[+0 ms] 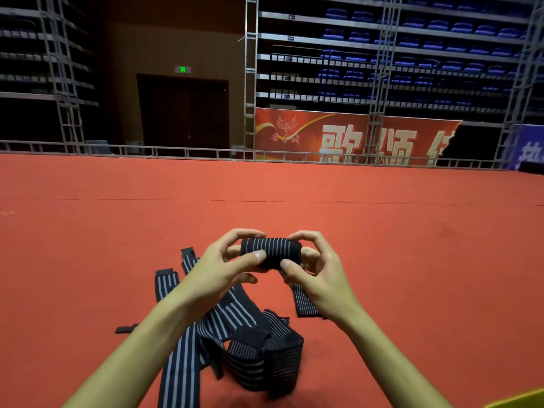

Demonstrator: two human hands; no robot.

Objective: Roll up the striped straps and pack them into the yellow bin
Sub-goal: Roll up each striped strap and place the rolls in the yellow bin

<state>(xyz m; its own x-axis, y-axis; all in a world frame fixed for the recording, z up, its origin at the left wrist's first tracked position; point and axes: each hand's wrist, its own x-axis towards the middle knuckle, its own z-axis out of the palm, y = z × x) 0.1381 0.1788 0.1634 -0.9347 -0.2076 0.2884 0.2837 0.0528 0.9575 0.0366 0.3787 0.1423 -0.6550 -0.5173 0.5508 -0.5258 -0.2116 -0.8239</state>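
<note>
head view shows a rolled strap (271, 252), a tight black cylinder with thin pale stripes round it, held above the red carpet (412, 245) between the left hand (223, 267) and the right hand (316, 270), each with thumb and curled fingers pinching one end. below the wrists lies a heap of loose straps (235, 334), flat elastic-looking bands, ribbed and frayed at some ends, partly hidden by the forearms. only a corner of the yellow bin (518, 400) shows at the bottom right edge, cut off.
</note>
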